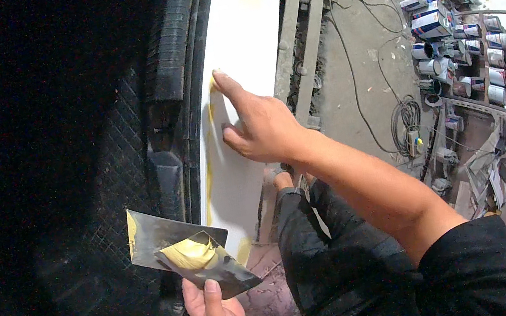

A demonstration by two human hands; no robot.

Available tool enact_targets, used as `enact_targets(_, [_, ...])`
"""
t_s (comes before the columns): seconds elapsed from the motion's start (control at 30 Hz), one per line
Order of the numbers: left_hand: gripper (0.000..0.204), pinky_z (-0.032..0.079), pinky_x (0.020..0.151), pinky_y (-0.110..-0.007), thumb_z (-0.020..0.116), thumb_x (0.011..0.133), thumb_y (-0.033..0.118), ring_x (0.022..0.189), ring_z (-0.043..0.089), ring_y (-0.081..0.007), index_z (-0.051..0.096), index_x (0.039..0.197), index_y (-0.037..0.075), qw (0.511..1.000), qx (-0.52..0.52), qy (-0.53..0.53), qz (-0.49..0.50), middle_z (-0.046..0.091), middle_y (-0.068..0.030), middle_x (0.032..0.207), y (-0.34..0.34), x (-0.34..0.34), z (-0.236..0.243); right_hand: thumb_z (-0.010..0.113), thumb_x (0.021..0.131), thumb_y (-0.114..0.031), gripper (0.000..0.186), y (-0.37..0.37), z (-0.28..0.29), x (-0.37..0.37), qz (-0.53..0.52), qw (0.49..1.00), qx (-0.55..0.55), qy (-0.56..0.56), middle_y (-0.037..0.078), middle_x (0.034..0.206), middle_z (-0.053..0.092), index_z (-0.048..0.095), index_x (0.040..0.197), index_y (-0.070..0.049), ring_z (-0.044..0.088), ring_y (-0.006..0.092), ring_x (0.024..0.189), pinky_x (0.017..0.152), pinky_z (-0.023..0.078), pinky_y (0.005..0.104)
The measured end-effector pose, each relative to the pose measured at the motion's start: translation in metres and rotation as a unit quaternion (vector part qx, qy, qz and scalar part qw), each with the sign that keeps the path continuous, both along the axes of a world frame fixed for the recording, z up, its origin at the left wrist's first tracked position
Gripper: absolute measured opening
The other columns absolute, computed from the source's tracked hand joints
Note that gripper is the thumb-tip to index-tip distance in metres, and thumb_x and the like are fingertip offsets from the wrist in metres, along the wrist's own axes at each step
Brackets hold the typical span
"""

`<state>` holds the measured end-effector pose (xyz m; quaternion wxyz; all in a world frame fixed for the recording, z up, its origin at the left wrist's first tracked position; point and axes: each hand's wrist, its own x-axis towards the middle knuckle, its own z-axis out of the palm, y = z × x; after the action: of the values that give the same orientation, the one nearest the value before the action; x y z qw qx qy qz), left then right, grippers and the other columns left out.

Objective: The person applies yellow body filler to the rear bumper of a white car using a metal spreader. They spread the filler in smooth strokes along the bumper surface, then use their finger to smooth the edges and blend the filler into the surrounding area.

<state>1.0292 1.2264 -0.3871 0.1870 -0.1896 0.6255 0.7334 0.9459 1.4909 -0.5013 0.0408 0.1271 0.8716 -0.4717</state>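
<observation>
My left hand pinches two flat putty spreaders, thumb on top, low in the view. The upper one is a grey metal spreader with a yellow smear at its far left edge. On the lower, dark grey spreader sits a thick dollop of yellow filler. Higher up, my right hand reaches over a white vehicle panel. Its index finger is stretched out, with the tip at the panel's left edge, and the thumb stands apart. A thin line of yellow filler runs down that edge.
Left of the panel lies a dark vehicle interior with black rubber trim. A wooden pallet stands to the right, with a cable on the concrete floor. Paint cans crowd the far right, near a metal frame.
</observation>
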Motion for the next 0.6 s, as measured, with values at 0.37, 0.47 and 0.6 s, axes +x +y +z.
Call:
enact_targets(0.37, [0.055,0.042,0.11,-0.044,0.054,0.09,0.0,0.124,0.056,-0.03,0.043,0.142,-0.009,1.0,0.008,0.007,-0.016,0.056,-0.0189,0.137,0.009,-0.002,-0.001,0.065,0.083,-0.021,0.084,-0.029,0.008,0.016,0.058,0.998,0.003,-0.03,0.029,0.094,0.067,0.023,0.154,-0.001,0.068,0.0447,0.082,0.077,0.055,0.0502])
enact_targets(0.47, [0.055,0.042,0.11,-0.044,0.054,0.089,0.0,0.124,0.056,-0.03,0.043,0.142,-0.009,1.0,-0.001,0.013,-0.021,0.056,-0.0192,0.137,0.011,-0.003,0.002,0.063,0.083,-0.021,0.084,-0.009,0.008,0.015,0.034,0.999,-0.004,-0.038,0.027,0.087,0.068,0.023,0.154,-0.002,0.069,0.0443,0.082,0.079,0.055,0.0507])
enact_targets(0.6, [0.056,0.042,0.11,-0.044,0.054,0.089,0.001,0.124,0.056,-0.0298,0.043,0.143,-0.009,1.0,-0.005,0.0,-0.011,0.056,-0.0192,0.137,0.01,0.0,0.003,0.063,0.083,-0.021,0.082,0.009,-0.004,-0.015,-0.038,0.996,0.035,0.073,0.028,0.09,0.068,0.024,0.153,-0.001,0.069,0.0431,0.083,0.08,0.055,0.0495])
